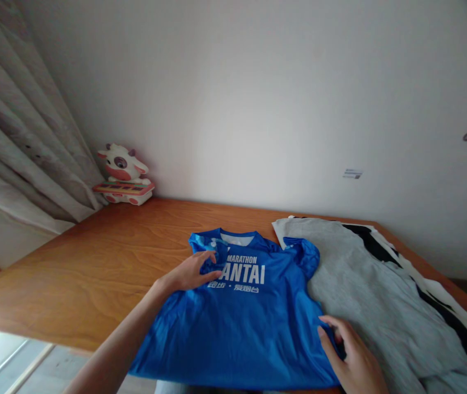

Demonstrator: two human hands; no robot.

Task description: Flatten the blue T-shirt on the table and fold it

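A blue short-sleeved T-shirt with white "MARATHON" and "ANTAI" lettering lies front up on the wooden table, its collar pointing away from me. My left hand rests on the chest at the left, thumb and fingers apart, covering part of the print. Beside the shirt's lower right edge is my right hand, its fingers bent and the thumb apart from the index finger. Blue cloth shows between them, but no firm grip is visible. The shirt's right sleeve is bunched and overlaps a grey garment.
Black and white cloth shows along the grey garment's right side. A toy cow with a keyboard stands at the back left of the wooden table. A curtain hangs on the left, and a white wall rises behind.
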